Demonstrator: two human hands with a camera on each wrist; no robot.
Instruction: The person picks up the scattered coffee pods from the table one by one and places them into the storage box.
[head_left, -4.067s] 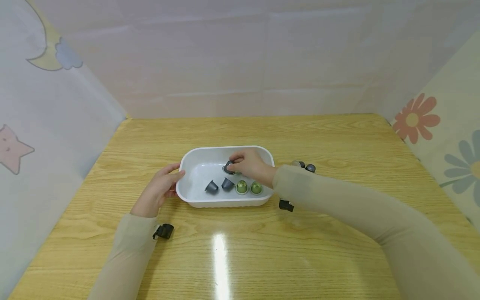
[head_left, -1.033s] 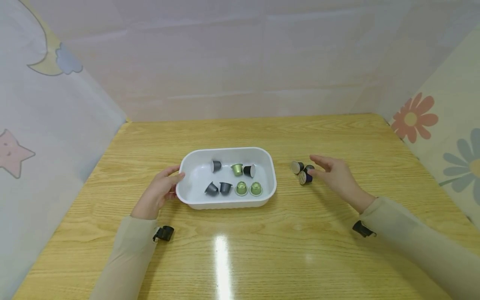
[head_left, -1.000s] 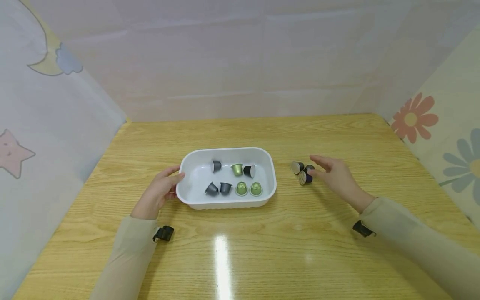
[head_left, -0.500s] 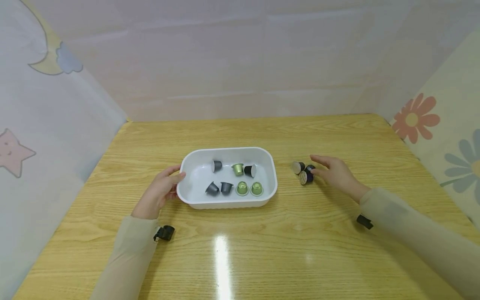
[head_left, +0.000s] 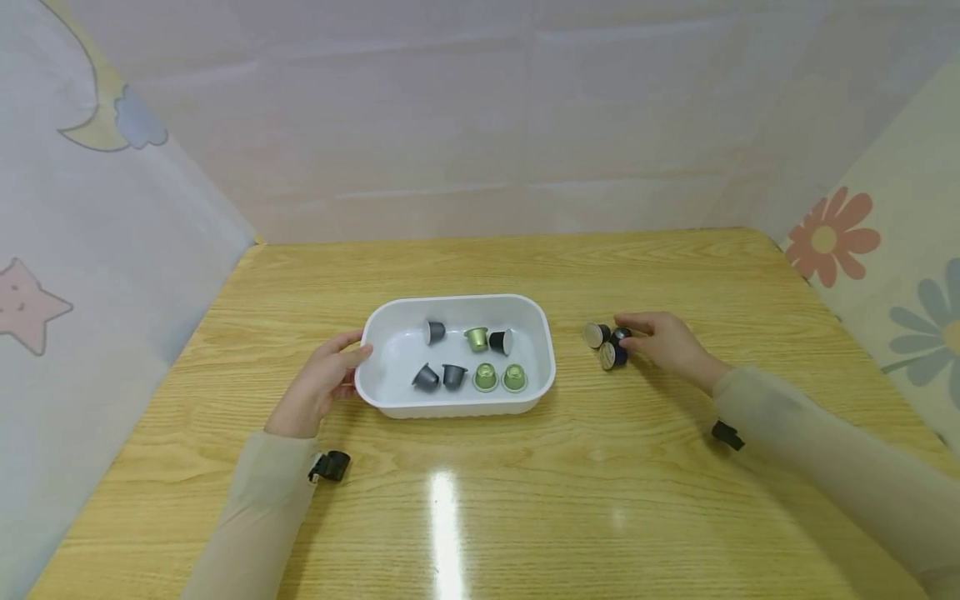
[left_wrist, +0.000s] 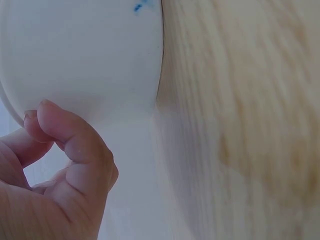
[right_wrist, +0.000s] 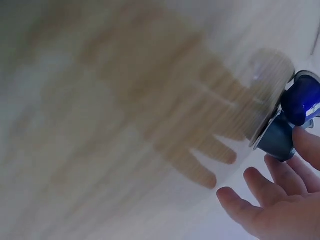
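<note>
My left hand grips the left end of a white plastic tub, thumb over the rim and fingers outside; in the left wrist view the fingers curl against its wall. In the tub lie several coffee capsules: dark grey ones such as this capsule, a black capsule and green ones. To the right of the tub, my right hand pinches a dark grey-teal capsule between thumb and fingers. It stands against a blue capsule and another pale-lidded capsule.
A wooden table spreads beneath everything. Fabric printed with a moon, star and flowers walls it in on the left, back and right. Black wrist camera mounts hang at both cuffs.
Earlier my right hand was inside the tub with a dark capsule; it then moved right to the three loose capsules. Its fingers have since closed in on one. The left hand stays on the tub.
</note>
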